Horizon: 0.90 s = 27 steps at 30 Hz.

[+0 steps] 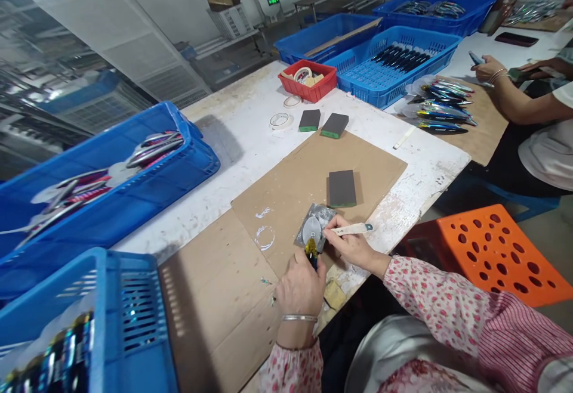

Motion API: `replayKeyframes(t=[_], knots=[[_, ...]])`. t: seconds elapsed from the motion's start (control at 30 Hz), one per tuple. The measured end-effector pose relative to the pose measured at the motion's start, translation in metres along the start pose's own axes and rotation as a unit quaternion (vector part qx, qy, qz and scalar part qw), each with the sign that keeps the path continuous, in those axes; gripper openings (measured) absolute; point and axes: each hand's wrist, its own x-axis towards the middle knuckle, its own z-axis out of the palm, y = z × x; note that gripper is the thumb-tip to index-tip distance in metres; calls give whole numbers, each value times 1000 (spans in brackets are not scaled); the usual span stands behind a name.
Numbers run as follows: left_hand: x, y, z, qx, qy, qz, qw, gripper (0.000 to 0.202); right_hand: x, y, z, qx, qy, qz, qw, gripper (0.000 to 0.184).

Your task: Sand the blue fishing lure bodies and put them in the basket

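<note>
My left hand [301,285] is closed round a fishing lure [311,251] with a dark and yellow body. The lure's clear round lip [311,227] points away from me, over a small dark grey sheet [323,212] with whitish smears. In my right hand [351,246] is a slim tool with a flat pale handle [349,229] and a dark end; its working tip is hidden by my fingers. That hand is close beside the lip; whether it touches cannot be made out. Just beyond lies a dark sanding block [342,188] with a green edge.
Brown cardboard [277,202] covers part of the white table. Two more sanding blocks [335,124] and tape rolls [280,120] lie farther back, near a red tray [308,86]. Blue crates [197,142] of lures flank me on the left. A co-worker's hand [490,70] is at right.
</note>
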Motion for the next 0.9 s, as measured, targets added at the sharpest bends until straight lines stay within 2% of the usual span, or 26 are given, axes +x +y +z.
replayKeyframes(t=[0.13,0.23,0.3,0.43,0.53,0.63,0.9], knots=[[-2,-12,-11,-23,-18,39,999,35,4,2,-6,68,30,16,997,21],[2,-24,-21,-12,-21,72,997,33,12,-5,-15,104,14,16,994,21],[8,-30,-22,3,-18,86,996,31,20,-11,-19,103,-21,7,994,22],[20,-35,-13,16,-32,108,993,29,38,-16,-16,10,-97,-62,993,23],[24,-36,-7,14,-34,112,993,28,45,-13,-10,-84,-121,-104,984,16],[24,-37,-6,14,-42,118,992,28,46,-10,-7,-135,-133,-97,977,12],[27,-38,-8,19,-53,126,990,27,49,-11,-11,-188,-161,-105,963,14]])
